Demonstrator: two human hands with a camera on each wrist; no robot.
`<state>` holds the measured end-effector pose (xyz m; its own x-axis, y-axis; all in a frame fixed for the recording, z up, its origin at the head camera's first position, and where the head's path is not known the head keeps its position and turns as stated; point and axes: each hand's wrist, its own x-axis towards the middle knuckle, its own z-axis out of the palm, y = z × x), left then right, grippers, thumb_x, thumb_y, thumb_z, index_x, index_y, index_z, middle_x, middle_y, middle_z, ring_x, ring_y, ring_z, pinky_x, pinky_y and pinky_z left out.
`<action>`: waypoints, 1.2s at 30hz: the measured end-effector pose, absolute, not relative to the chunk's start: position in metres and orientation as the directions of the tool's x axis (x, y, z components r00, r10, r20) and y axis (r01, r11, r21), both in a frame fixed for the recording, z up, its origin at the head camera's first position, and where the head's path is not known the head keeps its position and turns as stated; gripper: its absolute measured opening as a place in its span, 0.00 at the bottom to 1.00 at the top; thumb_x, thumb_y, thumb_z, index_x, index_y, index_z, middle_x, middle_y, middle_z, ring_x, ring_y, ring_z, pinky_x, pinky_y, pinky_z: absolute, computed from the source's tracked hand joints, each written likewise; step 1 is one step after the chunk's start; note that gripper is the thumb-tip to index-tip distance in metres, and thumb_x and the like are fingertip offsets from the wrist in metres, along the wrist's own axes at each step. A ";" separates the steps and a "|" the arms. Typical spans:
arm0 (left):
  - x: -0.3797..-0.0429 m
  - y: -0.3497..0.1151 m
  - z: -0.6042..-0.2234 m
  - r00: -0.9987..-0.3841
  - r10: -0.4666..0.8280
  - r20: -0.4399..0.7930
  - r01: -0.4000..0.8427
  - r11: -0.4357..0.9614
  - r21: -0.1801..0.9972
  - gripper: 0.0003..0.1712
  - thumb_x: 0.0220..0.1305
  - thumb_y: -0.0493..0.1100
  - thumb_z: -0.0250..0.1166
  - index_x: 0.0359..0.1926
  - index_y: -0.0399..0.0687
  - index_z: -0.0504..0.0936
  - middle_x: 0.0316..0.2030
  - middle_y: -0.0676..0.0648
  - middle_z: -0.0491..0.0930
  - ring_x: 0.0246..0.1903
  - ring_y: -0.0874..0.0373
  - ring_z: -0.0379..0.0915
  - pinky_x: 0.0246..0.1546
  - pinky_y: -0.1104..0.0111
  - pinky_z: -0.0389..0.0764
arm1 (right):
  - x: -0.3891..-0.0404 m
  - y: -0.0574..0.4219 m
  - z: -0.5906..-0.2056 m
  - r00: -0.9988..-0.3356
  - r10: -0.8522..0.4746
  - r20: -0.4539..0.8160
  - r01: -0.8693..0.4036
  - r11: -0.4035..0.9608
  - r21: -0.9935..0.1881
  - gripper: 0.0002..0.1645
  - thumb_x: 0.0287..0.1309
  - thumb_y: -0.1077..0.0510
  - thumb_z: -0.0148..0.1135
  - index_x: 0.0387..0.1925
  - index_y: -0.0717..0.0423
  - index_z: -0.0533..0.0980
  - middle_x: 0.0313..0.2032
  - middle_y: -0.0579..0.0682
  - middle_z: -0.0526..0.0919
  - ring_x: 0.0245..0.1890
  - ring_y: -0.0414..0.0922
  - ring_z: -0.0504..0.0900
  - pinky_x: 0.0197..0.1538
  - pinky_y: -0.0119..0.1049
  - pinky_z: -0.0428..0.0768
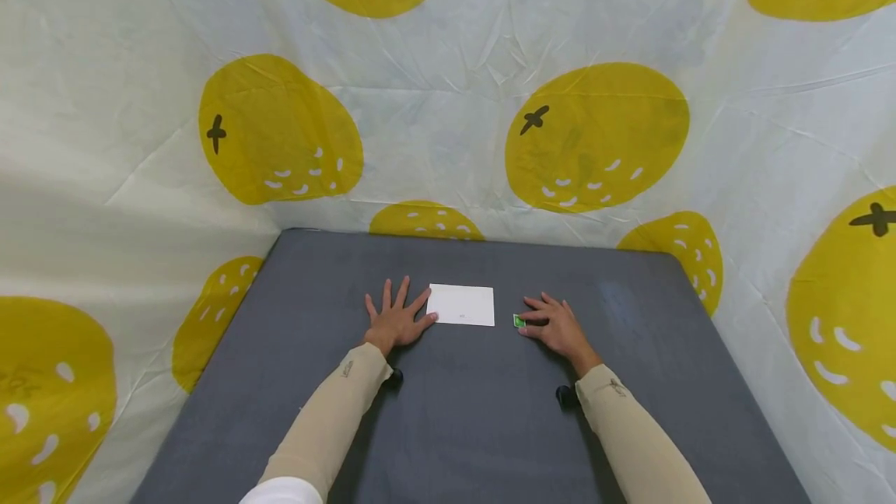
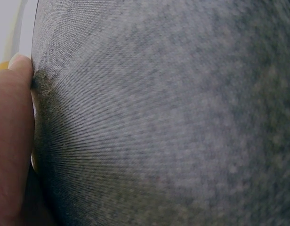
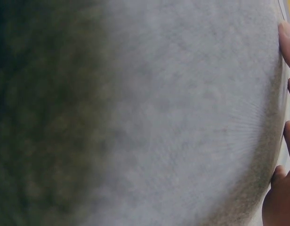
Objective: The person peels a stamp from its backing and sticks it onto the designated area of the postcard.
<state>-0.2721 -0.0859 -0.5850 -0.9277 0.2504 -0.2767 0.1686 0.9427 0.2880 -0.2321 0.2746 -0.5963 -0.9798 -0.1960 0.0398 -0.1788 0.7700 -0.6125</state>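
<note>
A white rectangular sheet of paper lies flat on the dark grey table, with a tiny faint mark near its lower edge. My left hand rests palm down with its fingers spread, its thumb and index fingertip at the sheet's left edge. In the left wrist view the left thumb lies against the table surface. To the right of the paper is a small green square with a pale border. My right hand pinches it between thumb and index finger, close on the table, the other fingers extended.
Both forearms, in beige sleeves, reach across the grey table. A white cloth with large yellow fruit prints hangs behind and at both sides of the table. Dark wrist cameras sit under the wrists.
</note>
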 end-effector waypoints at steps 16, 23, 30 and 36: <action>-0.276 -0.085 -0.589 -0.920 0.243 -0.308 0.153 0.945 0.289 0.43 0.72 0.79 0.41 0.82 0.82 0.43 0.85 0.51 0.27 0.83 0.38 0.12 0.72 0.27 0.18 | -0.230 0.267 -0.592 -0.984 -0.160 0.078 -0.175 0.793 -0.584 0.17 0.55 0.52 0.79 0.46 0.50 0.91 0.66 0.55 0.82 0.76 0.65 0.66 0.78 0.74 0.46; -0.273 -0.084 -0.585 -0.924 0.245 -0.294 0.160 0.945 0.284 0.42 0.75 0.76 0.42 0.83 0.77 0.46 0.86 0.49 0.30 0.83 0.37 0.16 0.73 0.27 0.20 | -0.232 0.266 -0.591 -0.983 -0.159 0.094 -0.185 0.809 -0.558 0.14 0.55 0.53 0.78 0.44 0.50 0.91 0.64 0.55 0.84 0.75 0.64 0.69 0.77 0.74 0.49; -0.274 -0.083 -0.584 -0.925 0.237 -0.297 0.151 0.947 0.285 0.42 0.74 0.77 0.42 0.83 0.79 0.45 0.86 0.50 0.29 0.83 0.38 0.15 0.73 0.28 0.19 | -0.234 0.264 -0.589 -0.983 -0.159 0.095 -0.185 0.820 -0.541 0.14 0.55 0.50 0.79 0.43 0.48 0.92 0.63 0.53 0.85 0.74 0.64 0.70 0.76 0.75 0.51; -0.279 -0.085 -0.593 -0.920 0.236 -0.312 0.151 0.950 0.275 0.44 0.72 0.81 0.39 0.83 0.81 0.43 0.86 0.50 0.28 0.83 0.38 0.13 0.72 0.26 0.18 | -0.233 0.262 -0.587 -0.984 -0.154 0.091 -0.178 0.840 -0.512 0.14 0.55 0.49 0.79 0.43 0.48 0.92 0.63 0.51 0.85 0.74 0.62 0.72 0.77 0.74 0.52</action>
